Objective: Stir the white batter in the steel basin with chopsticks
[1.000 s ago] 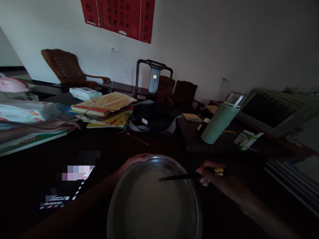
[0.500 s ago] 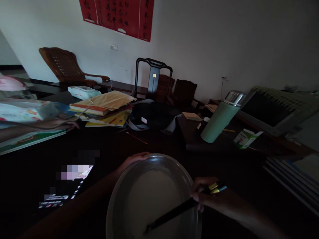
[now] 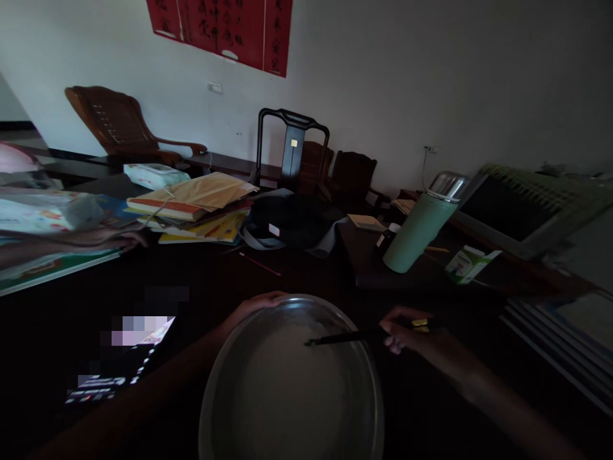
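dim light lay over a pale wall [image 3: 373, 83], where a red banner [image 3: 220, 32] with black characters hung above a brown wooden chair [image 3: 110, 121]. from where i stood, the dark table [image 3: 191, 275] spread out before the person, and a shiny metal basin [image 3: 297, 309] sat on it directly in front of them. their left hand [image 3: 253, 308] lay along its far left rim, touching it; i could not tell whether the fingers were closed on the metal. their right hand [image 3: 405, 329], just beyond the right rim, was wrapped around black chopsticks [image 3: 352, 336] with gold at the upper end. these slanted over the rim, their tips inside the basin, above or against its pale bottom; i could not tell which. left of the basin a phone [image 3: 103, 383] glowed. another person's hand [image 3: 129, 239] rested by a green book [image 3: 62, 268]. beyond the basin sat a black bag [image 3: 297, 220], with a stack of books [image 3: 191, 214] beside it and a tilted-looking green flask [image 3: 420, 233] farther right.
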{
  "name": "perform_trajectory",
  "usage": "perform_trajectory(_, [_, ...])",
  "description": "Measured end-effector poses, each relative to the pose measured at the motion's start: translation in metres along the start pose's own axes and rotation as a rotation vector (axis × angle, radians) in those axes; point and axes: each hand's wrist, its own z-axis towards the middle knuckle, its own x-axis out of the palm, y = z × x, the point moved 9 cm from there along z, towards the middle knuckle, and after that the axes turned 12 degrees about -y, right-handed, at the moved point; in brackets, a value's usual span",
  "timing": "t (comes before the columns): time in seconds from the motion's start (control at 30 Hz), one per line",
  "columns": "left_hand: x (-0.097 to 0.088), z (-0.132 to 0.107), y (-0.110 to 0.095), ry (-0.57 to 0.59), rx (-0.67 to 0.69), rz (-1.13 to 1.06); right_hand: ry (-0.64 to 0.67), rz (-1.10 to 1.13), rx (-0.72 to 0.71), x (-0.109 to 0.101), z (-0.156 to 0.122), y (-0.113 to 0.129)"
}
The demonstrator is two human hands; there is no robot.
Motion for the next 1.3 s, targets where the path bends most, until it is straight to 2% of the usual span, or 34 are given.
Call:
perform_trajectory(0.1, [0.001, -0.001, -0.002, -0.003, 0.016, 0.005, 0.071, 0.007, 0.052, -0.015, -0.004, -0.005])
perform_trajectory(0.17, [0.002, -0.001, -0.003, -0.005, 0.019, 0.001, 0.149, 0.004, 0.085, -0.014, -0.011, -0.007])
perform_trajectory(0.27, [0.000, 0.001, -0.001, -0.021, 0.006, -0.004, 0.227, 0.018, 0.115, 0.002, -0.023, -0.010])
perform_trajectory(0.37, [-0.001, 0.003, 0.001, -0.024, -0.002, -0.011, 0.250, 0.052, 0.092, 0.028, -0.034, -0.011])
perform_trajectory(0.5, [0.000, 0.002, 0.001, -0.025, -0.010, -0.012, 0.234, 0.081, 0.010, 0.056, -0.040, -0.002])
perform_trajectory(0.6, [0.001, 0.000, -0.001, -0.020, -0.014, -0.019, 0.188, 0.094, -0.034, 0.063, -0.035, 0.005])
perform_trajectory(0.7, [0.003, -0.002, -0.001, -0.009, -0.016, -0.017, 0.115, 0.088, -0.050, 0.056, -0.025, 0.008])
perform_trajectory(0.83, [0.001, -0.001, -0.002, -0.016, 0.010, 0.017, 0.027, 0.034, -0.043, 0.026, -0.014, 0.009])
perform_trajectory(0.93, [0.001, -0.002, -0.002, -0.013, 0.030, 0.029, 0.023, -0.010, -0.017, 0.003, -0.014, 0.008])
perform_trajectory(1.0, [0.003, -0.002, -0.002, 0.009, 0.023, 0.012, 0.067, -0.039, -0.001, -0.003, -0.018, 0.006])
perform_trajectory(1.07, [0.004, -0.003, -0.002, 0.028, 0.021, 0.000, 0.146, -0.058, 0.015, 0.005, -0.026, 0.002])
perform_trajectory(1.17, [0.003, -0.001, -0.002, 0.020, 0.030, 0.016, 0.223, -0.049, -0.016, 0.031, -0.036, 0.001])
perform_trajectory(1.3, [0.000, 0.001, 0.000, -0.005, 0.000, -0.002, 0.184, -0.055, -0.086, 0.055, -0.037, 0.008])
